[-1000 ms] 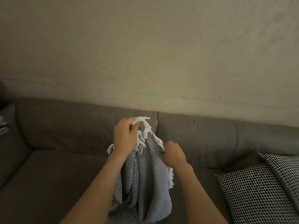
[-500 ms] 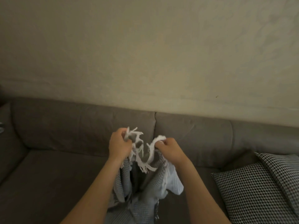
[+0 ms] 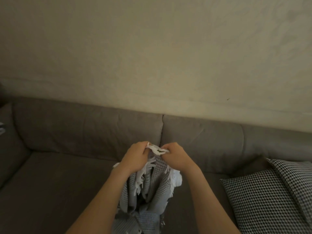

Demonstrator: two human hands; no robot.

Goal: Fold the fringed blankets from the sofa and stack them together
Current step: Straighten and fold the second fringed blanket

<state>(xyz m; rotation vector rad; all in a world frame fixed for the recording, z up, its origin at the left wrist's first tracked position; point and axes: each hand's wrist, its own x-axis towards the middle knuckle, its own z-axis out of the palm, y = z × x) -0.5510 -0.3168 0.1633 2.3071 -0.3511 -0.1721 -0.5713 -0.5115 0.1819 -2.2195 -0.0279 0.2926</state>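
A grey waffle-weave blanket (image 3: 152, 195) with white fringe hangs bunched in front of me, over the brown sofa (image 3: 67, 174). My left hand (image 3: 135, 157) and my right hand (image 3: 176, 155) both pinch its white fringed top edge, close together, almost touching. The cloth drapes down between my forearms in loose folds, and its lower part runs out of view at the bottom. No other blanket shows.
Two black-and-white houndstooth cushions (image 3: 270, 198) lean at the sofa's right end. The sofa's left arm (image 3: 6, 149) turns toward me at the left. A plain beige wall (image 3: 152, 56) rises behind the backrest.
My hands have come together along the fringed edge, the right one rising to meet the left. The blanket now hangs more bunched between them.
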